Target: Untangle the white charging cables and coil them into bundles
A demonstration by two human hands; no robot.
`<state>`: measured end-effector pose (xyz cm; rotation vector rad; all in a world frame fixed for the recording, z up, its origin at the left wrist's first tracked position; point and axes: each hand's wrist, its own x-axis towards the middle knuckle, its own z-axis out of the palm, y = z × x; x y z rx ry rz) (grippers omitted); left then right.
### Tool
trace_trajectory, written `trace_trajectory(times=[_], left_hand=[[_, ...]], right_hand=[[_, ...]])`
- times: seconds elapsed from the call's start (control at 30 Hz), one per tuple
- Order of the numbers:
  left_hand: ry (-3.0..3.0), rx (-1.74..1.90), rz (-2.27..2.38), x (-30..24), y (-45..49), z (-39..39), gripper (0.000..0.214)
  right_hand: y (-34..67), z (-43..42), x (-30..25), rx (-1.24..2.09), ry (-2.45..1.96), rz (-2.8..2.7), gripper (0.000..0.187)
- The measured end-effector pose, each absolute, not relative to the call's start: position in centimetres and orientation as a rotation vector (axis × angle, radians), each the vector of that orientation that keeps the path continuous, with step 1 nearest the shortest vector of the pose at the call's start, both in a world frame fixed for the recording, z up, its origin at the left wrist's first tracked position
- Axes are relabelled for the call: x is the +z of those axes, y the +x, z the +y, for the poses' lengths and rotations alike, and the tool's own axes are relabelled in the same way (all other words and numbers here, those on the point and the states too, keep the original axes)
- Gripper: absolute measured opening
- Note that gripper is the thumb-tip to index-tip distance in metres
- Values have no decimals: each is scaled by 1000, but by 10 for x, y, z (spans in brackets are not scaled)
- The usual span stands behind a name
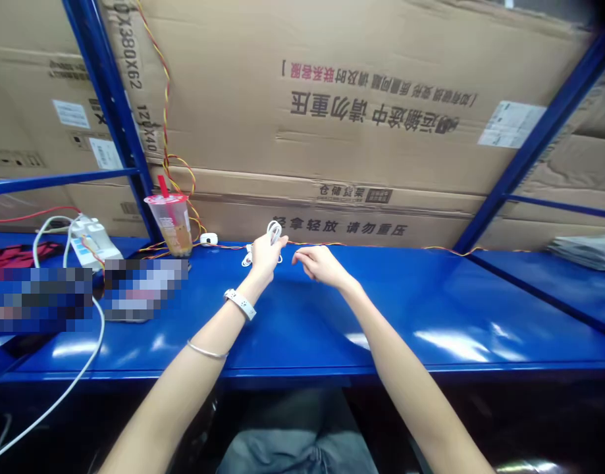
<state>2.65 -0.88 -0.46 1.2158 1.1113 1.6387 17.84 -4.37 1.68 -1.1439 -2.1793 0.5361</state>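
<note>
Above the back of the blue shelf, my left hand (266,255) is closed around a bundled white cable (274,230). Loops of it stick up over the fingers, and more white cable hangs by the left side of the hand. To the right, a small gap away, is my right hand (322,264), its fingers bent inward with the thumb near them. Anything inside those fingers is hidden. A white earbud case (209,239) sits left of my left hand.
A lidded drink cup (170,224) with a red straw stands at the back left. Beside it are a white power strip (95,242) and a blurred phone-like slab (144,289). Twisted red-yellow wire (453,251) runs along the shelf's back, before large cardboard boxes (332,151). Blue posts flank the shelf.
</note>
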Motion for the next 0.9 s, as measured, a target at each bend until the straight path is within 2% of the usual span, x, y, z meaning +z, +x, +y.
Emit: trace_trajectory(times=[0.1,0.27,0.4,0.57,0.67,0.8,0.9], left_hand=[[1184,1589,1014,-3,23,-9,24],[1224,1378,894,1,17,-9,28],[1265,1229,781,2,11,-8,36],[960,1288,791,0,0,2,41],[796,1189,755,-1,-4,8,39],[720,1081,675,-1,-5,8,46],[733,1083,704,0,-3,5,48]], right_hand=[[182,-43,19,558,-1105,-2199,31],[199,-44,27,904,-980,-2241,33],[208,-45,30,1034,-1030,-2232,34],[201,-43,18,963,-1233,-2442,27],[189,-44,8,944,-1279,-2559,22],[174,-50,1,933,-1225,-2697,19],[169,-54,0,789,-1139,-2786,23]])
